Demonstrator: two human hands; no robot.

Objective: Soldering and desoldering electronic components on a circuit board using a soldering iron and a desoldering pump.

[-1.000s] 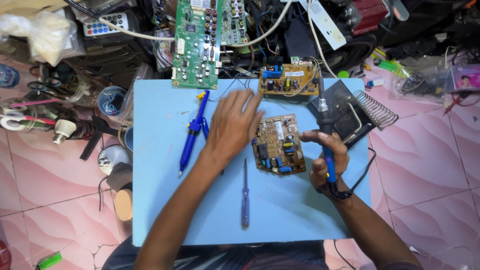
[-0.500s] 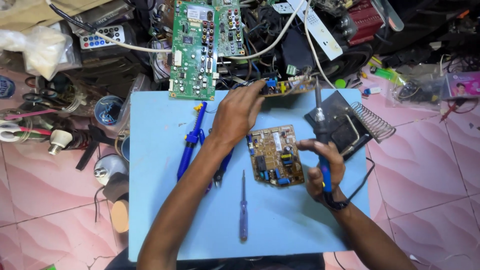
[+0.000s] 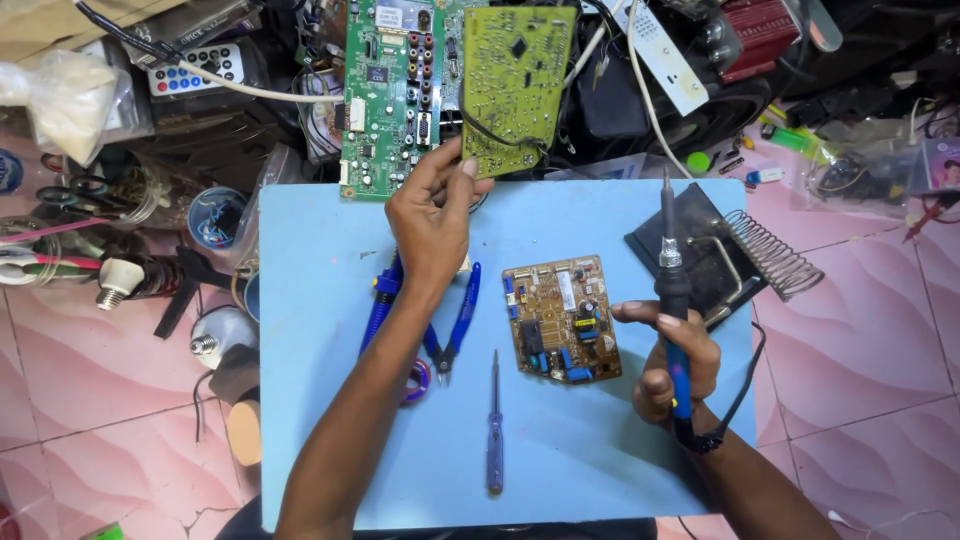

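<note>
My left hand [image 3: 432,215] grips the lower edge of a yellow-green circuit board [image 3: 518,85], lifted and turned solder-side up at the far edge of the light blue table [image 3: 320,300]. My right hand [image 3: 672,362] holds a blue-handled soldering iron [image 3: 670,285] upright, tip pointing away, just right of a small tan circuit board [image 3: 560,320] that lies flat on the table. Under my left forearm lie blue-handled cutters [image 3: 458,320] and a blue tool [image 3: 378,310]. A blue screwdriver [image 3: 494,430] lies near the front edge.
A black soldering stand with a coil spring [image 3: 765,255] sits at the table's right. A green circuit board [image 3: 385,95] leans behind the table amid cables, a remote [image 3: 195,68] and parts. Light bulbs [image 3: 118,285] and clutter lie on the pink floor at left.
My left hand moved from the tan board to the table's far edge and lifted another board, flipping it solder-side up. The right hand raised the iron slightly.
</note>
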